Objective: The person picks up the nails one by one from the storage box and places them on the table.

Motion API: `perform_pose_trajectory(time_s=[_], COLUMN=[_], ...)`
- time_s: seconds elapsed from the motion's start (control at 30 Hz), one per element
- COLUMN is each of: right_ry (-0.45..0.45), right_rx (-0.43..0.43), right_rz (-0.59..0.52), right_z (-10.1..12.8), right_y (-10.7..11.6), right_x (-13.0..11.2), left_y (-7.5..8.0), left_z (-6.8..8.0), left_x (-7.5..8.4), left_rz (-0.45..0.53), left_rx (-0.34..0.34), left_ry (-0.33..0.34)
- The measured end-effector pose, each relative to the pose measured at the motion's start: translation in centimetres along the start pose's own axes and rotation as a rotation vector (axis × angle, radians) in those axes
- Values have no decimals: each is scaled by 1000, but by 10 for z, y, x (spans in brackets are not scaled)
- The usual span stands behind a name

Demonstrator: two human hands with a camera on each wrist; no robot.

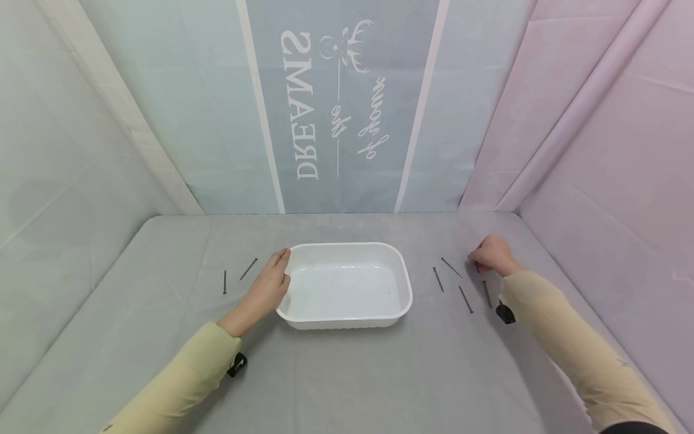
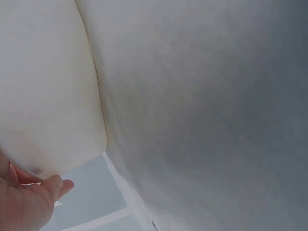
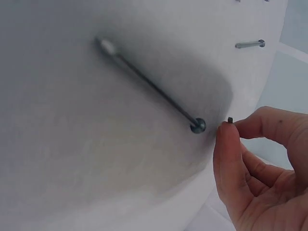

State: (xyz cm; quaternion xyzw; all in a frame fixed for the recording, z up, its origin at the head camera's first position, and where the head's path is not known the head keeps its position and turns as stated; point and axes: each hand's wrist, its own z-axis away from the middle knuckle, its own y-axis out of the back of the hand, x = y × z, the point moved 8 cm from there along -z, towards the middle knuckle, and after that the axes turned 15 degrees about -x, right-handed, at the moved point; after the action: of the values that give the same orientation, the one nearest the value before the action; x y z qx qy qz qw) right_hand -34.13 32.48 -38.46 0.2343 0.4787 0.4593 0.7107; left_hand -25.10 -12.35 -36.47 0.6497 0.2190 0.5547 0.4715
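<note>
- Nails are what's being handled: the right hand (image 1: 490,254) sits out to the right of the white tray (image 1: 403,283), fingers curled down at the table (image 1: 347,374). On the right wrist view the thumb and forefinger pinch a small dark tip, probably the end of a nail, but only that tip shows, so it's hard to be sure.
- Another nail (image 3: 150,86) lies flat just beside those fingertips (image 3: 226,139), its head nearly touching them.
- Left hand (image 1: 269,284) rests against the tray's left rim, fingers fairly straight, steadying it rather than gripping anything.
- Progress looks like barely started: the tray seems empty, maybe a tiny speck inside, can't tell what it is.
- Left to do, going by the layout: about four loose nails right of the tray (image 1: 465,299) and two more left of the tray (image 1: 248,269), all on the table and none in the tray.
- Hard to see: the left wrist view is mostly blurry tray wall and a bit of palm. From the head view the right hand hides whatever it's pinching.
- Backdrop behind the tray has mirrored lettering; not relevant.
</note>
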Motion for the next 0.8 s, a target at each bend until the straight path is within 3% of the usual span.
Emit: perform_pose_trajectory(time_s=[0.47,0.63,0.8], right_ry=[-65,-56,-26], right_rx=[7,-42,-87], right_rz=[37,27,112], right_z=[-3,-1,5], right_y=[-3,-4,0], right_x=[2,-4,-19], left_y=[0,1,2], left_z=[1,1,-1], left_x=[1,0,0], left_rz=[-1,-1,7], left_rx=[1,2,-15], left_ry=[7,7,16])
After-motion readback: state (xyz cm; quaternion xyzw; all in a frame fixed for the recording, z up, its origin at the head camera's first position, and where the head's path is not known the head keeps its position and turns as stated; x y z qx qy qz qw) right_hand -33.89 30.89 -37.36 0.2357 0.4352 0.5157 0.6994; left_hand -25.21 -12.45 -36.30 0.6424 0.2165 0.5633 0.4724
